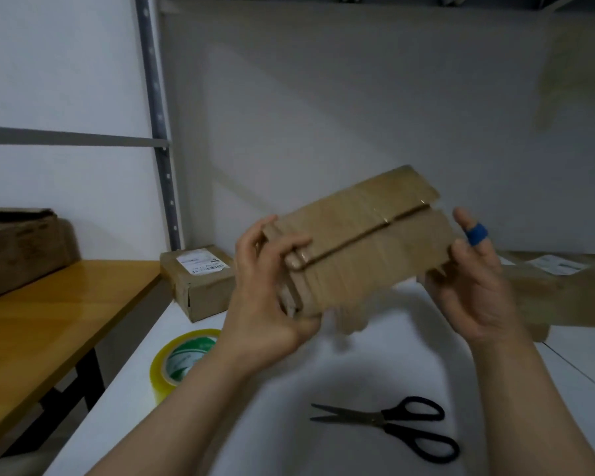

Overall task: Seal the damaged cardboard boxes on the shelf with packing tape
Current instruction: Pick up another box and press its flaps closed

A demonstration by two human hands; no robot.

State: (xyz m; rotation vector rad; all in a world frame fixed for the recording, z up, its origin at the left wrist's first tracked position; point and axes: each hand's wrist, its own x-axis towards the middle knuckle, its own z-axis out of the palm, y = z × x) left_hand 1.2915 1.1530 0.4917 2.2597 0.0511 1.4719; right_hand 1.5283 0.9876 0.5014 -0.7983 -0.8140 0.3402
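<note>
Left hand: the left hand [265, 297] grips the left end of the box [368, 249], fingers curled round it, fingertips [299, 259] on the top face right by the seam.
Right hand: the right hand [474, 286] grasps the box's right end, with the thumb on the near side. One finger sticks up past the corner, and a blue band [476, 233] is wrapped round it. The other fingers are hidden behind the cardboard.
Box: brown cardboard, held in the air between both hands above the worktop [289, 389]. It is tilted so that the right end sits higher. A seam runs along the top between two flaps. Glossy tape shows across the middle of the seam, and the seam gapes a little near the right end. The lower edge is blurred.
Scissors: black-handled scissors [389, 424] lie flat on the white worktop, near me and below the hands, with the blades pointing left.
Tape: a yellowish roll of tape [179, 359] stands tilted at the worktop's left edge, partly behind the left forearm.
Small box: a small box [196, 283] with a white label sits on the worktop behind the left hand.
Long box: a long box [564, 290] lies on the worktop behind the right hand, and it also carries a label.
Bench: a wooden bench [49, 310] stands left of the worktop.
Carton: a worn carton [21, 242] rests on the bench's far end.
Upright: a grey perforated upright [158, 132] rises at the back left against the white wall.
</note>
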